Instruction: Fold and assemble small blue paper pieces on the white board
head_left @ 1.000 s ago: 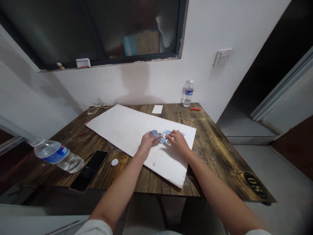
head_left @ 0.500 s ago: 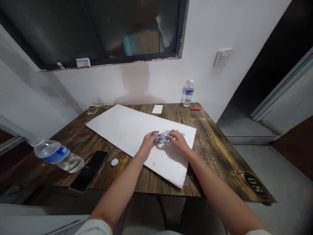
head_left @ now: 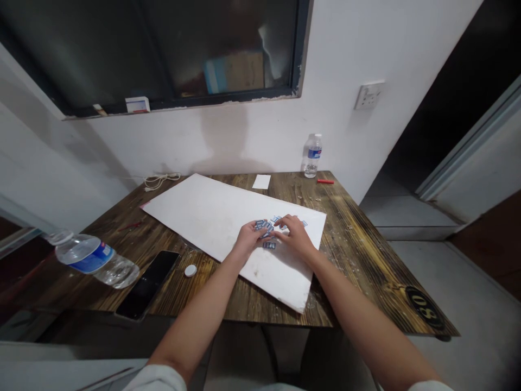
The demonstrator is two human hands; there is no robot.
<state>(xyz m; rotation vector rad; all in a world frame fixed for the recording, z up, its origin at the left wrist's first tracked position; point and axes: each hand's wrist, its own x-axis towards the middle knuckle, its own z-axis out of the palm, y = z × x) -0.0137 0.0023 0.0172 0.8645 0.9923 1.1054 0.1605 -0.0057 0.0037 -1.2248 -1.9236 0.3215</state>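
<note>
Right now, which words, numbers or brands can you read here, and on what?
"08", or "80" from the opposite side: round black plate at right.
Left bottle's blue label: too blurred to read.
Rear bottle's blue label: too blurred.
White box: print too small.
Small blue pieces: any print too small.

A plain indoor room, perhaps a small eatery: the wooden table bears a number badge. Behind the table rises a white wall with a socket and dark window.
</note>
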